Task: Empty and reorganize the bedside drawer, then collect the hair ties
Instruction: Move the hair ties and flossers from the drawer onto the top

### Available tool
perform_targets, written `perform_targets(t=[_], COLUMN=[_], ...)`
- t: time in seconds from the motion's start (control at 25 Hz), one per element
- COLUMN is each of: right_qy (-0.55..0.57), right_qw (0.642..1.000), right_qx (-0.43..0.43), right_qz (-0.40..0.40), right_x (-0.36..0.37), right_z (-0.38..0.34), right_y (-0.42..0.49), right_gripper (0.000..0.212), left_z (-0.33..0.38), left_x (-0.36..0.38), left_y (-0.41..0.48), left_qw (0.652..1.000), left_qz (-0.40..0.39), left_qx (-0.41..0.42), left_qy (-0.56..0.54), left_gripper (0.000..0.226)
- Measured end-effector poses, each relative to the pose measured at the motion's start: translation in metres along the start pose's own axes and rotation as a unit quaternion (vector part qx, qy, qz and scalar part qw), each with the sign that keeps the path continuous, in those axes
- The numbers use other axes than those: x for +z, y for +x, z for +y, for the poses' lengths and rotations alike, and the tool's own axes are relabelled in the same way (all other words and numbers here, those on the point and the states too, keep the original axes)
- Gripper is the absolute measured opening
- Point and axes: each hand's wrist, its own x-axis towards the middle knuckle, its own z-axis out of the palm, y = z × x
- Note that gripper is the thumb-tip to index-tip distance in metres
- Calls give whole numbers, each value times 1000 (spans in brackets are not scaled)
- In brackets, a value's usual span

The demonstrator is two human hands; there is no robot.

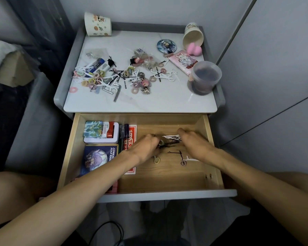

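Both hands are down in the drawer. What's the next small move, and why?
Probably lift the hairpins bunched between the left hand and right hand onto the tabletop, where similar small items already lie. A yellow hair tie and a pink hair tie lie loose in the drawer for the following pass.

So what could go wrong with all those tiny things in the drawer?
The bobby pins pinched in the left hand, beside the right hand, are thin and might poke a finger or slip out. The yellow hair tie and pink hair tie on the drawer floor could get left behind. One pink ring lies at the left edge of the tabletop and could roll off.
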Motion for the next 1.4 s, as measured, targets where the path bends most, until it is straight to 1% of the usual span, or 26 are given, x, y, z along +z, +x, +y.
perform_targets(t=[0.04, 0.12, 0.28, 0.32, 0.4, 0.44, 0.48, 0.56, 0.68, 0.76, 0.8, 0.88, 0.96, 1.04, 1.12, 1.2, 1.24, 1.32, 1.4], right_qy=[31, 109, 170, 184, 218, 235, 249, 280, 328, 340, 323, 263, 236, 224, 192, 164, 147, 114, 108], right_qw=[999, 994, 985, 982, 973, 967, 962, 951, 930, 920, 923, 939, 945, 944, 948, 954, 958, 962, 954], right_qx=[6, 16, 2, -5, -10, -12, -12, 1, 58, 103, 122, 146, 152, 153, 138, 101, 75, 16, -33], right_qz=[-5, -14, 31, 45, 76, 96, 111, 129, 155, 165, 168, 167, 169, 187, 214, 231, 234, 249, 277], right_x=[-1, -2, -21, -30, -48, -58, -69, -88, -111, -120, -122, -126, -127, -127, -124, -120, -117, -111, -106], right_z=[1, 2, -8, -12, -19, -23, -27, -32, -36, -35, -34, -32, -30, -27, -26, -26, -27, -29, -31], right_y=[0, -3, -14, -16, -17, -16, -13, -3, 27, 53, 65, 80, 94, 102, 103, 96, 89, 73, 58], right_gripper=[41, 39, 12, 9, 5, 7, 10, 11, 11, 11, 12, 17, 22, 25, 29, 37, 43, 50, 50], left_z=[1, 5, 17, 21, 27, 29, 31, 32, 23, 10, 5, -2, -7, -12, -16, -16, -13, -6, 3], left_x=[-3, -11, -40, -51, -74, -84, -97, -119, -152, -170, -176, -183, -187, -191, -192, -190, -188, -187, -187], left_y=[-1, -4, -16, -19, -25, -28, -30, -32, -30, -25, -22, -14, -5, 4, 9, 11, 11, 10, 8], left_qw=[1000, 997, 990, 987, 977, 973, 969, 948, 898, 876, 870, 872, 886, 900, 904, 909, 918, 935, 944], left_qz=[-4, 8, 42, 50, 59, 68, 81, 110, 159, 183, 188, 185, 183, 195, 217, 239, 243, 245, 245], left_qx=[-12, -30, -62, -70, -77, -78, -81, -102, -158, -186, -200, -232, -254, -257, -251, -238, -228, -214, -205], left_qy=[-23, -69, -116, -139, -191, -206, -220, -281, -380, -406, -409, -389, -343, -292, -270, -245, -215, -143, -77], left_gripper=[27, 28, 30, 25, 7, 3, 5, 6, 3, 2, 3, 6, 10, 14, 15, 12, 17, 35, 42])
